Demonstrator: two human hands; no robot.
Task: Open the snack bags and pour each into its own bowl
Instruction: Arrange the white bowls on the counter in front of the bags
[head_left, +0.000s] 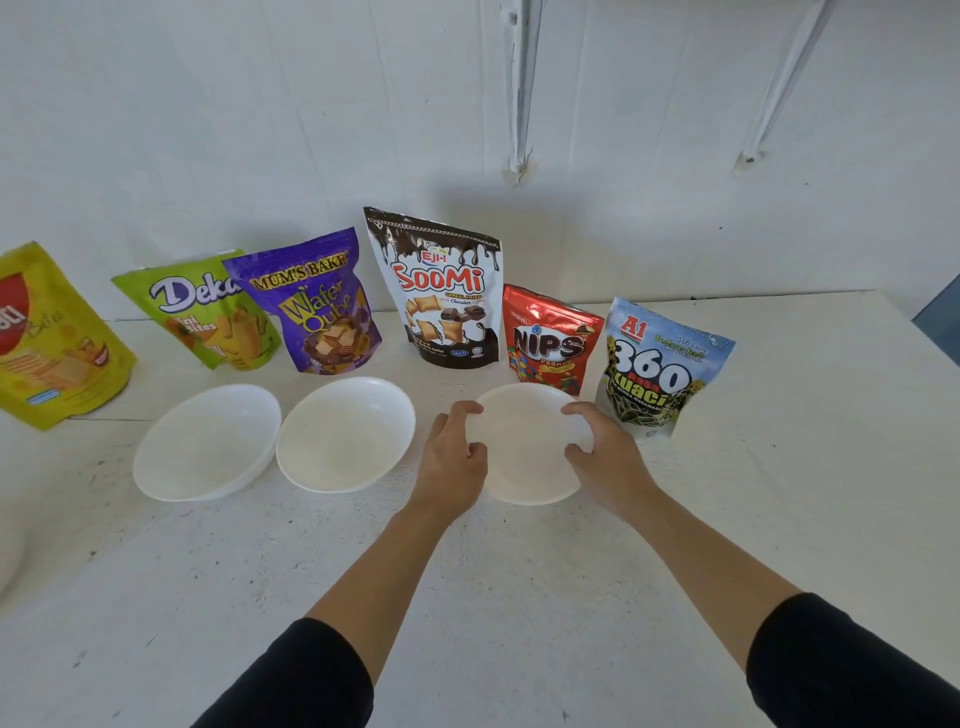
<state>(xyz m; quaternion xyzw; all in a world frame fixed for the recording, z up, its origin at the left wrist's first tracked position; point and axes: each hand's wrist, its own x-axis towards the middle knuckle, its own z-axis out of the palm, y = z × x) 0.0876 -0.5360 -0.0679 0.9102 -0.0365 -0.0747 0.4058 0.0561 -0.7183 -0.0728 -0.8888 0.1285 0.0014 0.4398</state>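
Both hands are on 1 white bowl (524, 452). It sits in front of the Soomi bag (441, 291), slightly to its right. The left hand (452, 457) has fingers and thumb curled round the rim's left edge, and the right hand (602, 457) does the same on the right edge. So the bowl lies between the 2 palms, held on opposite sides, with its middle bare. I can't tell if it's lifted or resting on the table (519, 597).

Handling guess: the bowl looks rigid, smooth and light (plastic or glass, can't tell which). A rim hold should work, but it may be slippery, so treat it as breakable.

2 more bowls sit front-left of Soomi: the middle bowl (345, 434) and the left bowl (208, 441), just beside each other. All 3 look empty.

6 bags are standing, tops sealed as far as I can see. Left of Soomi are the Wafer Qube bag (317, 306), the Deka bag (208, 312) and the yellow bag (52, 338). Right of it are the Nips bag (550, 338) and the 360 Kuaci bag (660, 369).

The pouches are likely soft, crinkly and light. Take them at the top seam corners to tear. Don't squeeze the belly, since the contents are probably brittle.

My read: this is the bowl layout step, and no bag is opened yet.
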